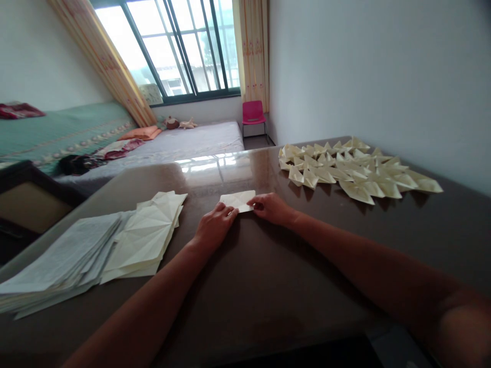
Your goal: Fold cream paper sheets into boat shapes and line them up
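Observation:
A small folded sheet of cream paper (pixel 237 199) lies near the middle of the brown table (pixel 230 286), with crease lines across it. My left hand (pixel 217 222) is at its near left edge, fingers closed together on the paper. At the right edge, my right hand (pixel 271 207) has its fingers curled and pinches the paper's corner. Left of my hands rests a stack of creased cream paper sheets (pixel 148 230). To the right sit many folded paper pieces (pixel 345 166) with pointed tips, arranged in rows.
A thick pile of printed papers (pixel 72 250) lies at the table's left side, partly under the creased sheets. A dark chair (pixel 26 204) stands beyond the left edge. Behind the table are a bed (pixel 199 138), a pink chair (pixel 253 113) and a window. A wall borders the right side.

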A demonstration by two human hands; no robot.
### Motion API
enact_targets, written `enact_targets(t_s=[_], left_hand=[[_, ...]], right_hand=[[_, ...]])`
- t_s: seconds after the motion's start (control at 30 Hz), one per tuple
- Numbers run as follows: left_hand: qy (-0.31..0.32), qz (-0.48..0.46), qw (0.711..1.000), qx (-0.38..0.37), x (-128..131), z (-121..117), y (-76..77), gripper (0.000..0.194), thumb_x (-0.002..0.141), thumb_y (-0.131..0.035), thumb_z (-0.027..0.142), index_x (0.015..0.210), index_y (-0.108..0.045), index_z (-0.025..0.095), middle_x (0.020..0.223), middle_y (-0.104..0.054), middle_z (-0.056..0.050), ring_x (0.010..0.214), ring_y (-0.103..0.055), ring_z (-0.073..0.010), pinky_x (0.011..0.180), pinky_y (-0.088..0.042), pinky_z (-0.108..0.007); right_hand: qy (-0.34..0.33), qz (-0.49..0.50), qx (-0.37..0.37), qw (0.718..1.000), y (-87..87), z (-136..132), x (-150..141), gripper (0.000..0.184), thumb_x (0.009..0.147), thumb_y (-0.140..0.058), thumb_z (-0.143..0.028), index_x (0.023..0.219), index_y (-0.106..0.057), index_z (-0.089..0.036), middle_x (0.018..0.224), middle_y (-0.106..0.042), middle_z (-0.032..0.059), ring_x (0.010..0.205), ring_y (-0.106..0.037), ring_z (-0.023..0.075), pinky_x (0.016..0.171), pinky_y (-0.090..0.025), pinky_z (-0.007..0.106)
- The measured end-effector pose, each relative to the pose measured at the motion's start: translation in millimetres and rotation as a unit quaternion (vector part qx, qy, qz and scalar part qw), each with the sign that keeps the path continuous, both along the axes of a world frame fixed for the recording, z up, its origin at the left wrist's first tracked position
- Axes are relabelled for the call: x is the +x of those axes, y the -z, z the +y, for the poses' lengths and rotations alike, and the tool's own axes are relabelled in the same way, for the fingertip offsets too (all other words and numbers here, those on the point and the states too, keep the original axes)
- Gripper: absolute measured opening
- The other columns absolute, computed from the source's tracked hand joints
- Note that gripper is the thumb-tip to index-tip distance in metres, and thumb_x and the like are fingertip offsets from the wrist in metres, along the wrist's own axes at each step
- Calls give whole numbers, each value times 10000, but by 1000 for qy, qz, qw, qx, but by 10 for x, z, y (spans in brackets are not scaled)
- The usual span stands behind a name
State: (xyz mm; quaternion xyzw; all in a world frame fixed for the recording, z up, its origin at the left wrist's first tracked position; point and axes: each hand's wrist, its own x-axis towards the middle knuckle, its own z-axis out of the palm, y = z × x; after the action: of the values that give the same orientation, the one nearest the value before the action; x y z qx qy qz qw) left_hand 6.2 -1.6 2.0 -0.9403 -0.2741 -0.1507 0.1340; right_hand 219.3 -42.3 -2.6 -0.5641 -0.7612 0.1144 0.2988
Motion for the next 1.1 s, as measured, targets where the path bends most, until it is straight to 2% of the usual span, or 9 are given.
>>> enact_targets(t_s=[0.1,0.2,0.37,0.47,0.57,0.73,0.83,0.97,1.1], left_hand=[[-1,-6,1000,-7,-9,19,11,214,923,-487,280,1062,-646,245,1002,-685,-53,937,-567,-205,657,-486,-262],[14,-3,1000,-21,-35,32,18,217,927,-472,271,1009,-672,252,991,-683,-40,893,-578,-191,689,-490,-266],[73,-56,994,-61,-103,40,17,305,931,-412,251,1107,-661,236,1015,-653,-53,851,-594,-157,747,-493,-273],[105,-44,990,-81,-138,35,-1,322,923,-407,238,1120,-662,241,1005,-659,-52,874,-584,-165,758,-490,-280],[108,-32,987,-113,-170,37,-12,303,921,-427,255,1090,-678,265,1039,-676,-38,930,-581,-175,781,-486,-282],[13,-108,973,-205,-155,73,47,261,901,-489,377,883,-713,244,921,-713,-12,851,-621,-178,778,-480,-293],[-77,-187,940,-276,-94,88,77,281,868,-532,391,1055,-653,221,820,-713,3,717,-638,-159,697,-482,-276],[-109,-238,911,-318,-30,81,63,512,836,-573,349,1324,-473,228,824,-718,21,682,-646,-138,670,-476,-248],[-109,-194,931,-289,-15,70,53,286,870,-524,366,1084,-681,255,828,-717,-1,707,-637,-146,689,-460,-248]], right_hand=[[-43,-68,61,995,-71,-106,-118,166,815,-561,-132,885,-703,-182,857,-691,62,818,-601,179,765,-442,279],[-105,-128,101,981,-137,-178,-139,180,855,-566,-216,995,-679,-215,935,-676,70,940,-551,217,856,-414,332],[-123,-137,101,978,-179,-133,124,561,741,-680,-244,1280,-535,-194,1287,-550,105,1147,-451,267,961,-373,406],[-195,-103,44,974,-156,-76,280,391,750,-651,-186,1139,-645,-221,1136,-650,57,1062,-502,219,929,-406,349],[-222,-30,-10,974,-110,-39,340,190,832,-597,-264,976,-717,-231,957,-698,34,952,-542,183,862,-433,296],[-123,70,-94,986,5,41,308,331,874,-515,-426,804,-676,-145,704,-584,-5,646,-499,118,621,-399,228],[-47,101,-87,990,60,108,232,358,877,-482,-445,699,-580,-150,586,-466,-43,569,-411,94,550,-323,210],[70,39,-23,997,85,153,106,353,853,-512,-430,619,-472,-168,555,-414,-48,536,-365,85,529,-246,223],[132,-40,-25,990,75,144,20,320,871,-472,-429,669,-504,-183,582,-491,-27,543,-411,97,538,-234,234]])
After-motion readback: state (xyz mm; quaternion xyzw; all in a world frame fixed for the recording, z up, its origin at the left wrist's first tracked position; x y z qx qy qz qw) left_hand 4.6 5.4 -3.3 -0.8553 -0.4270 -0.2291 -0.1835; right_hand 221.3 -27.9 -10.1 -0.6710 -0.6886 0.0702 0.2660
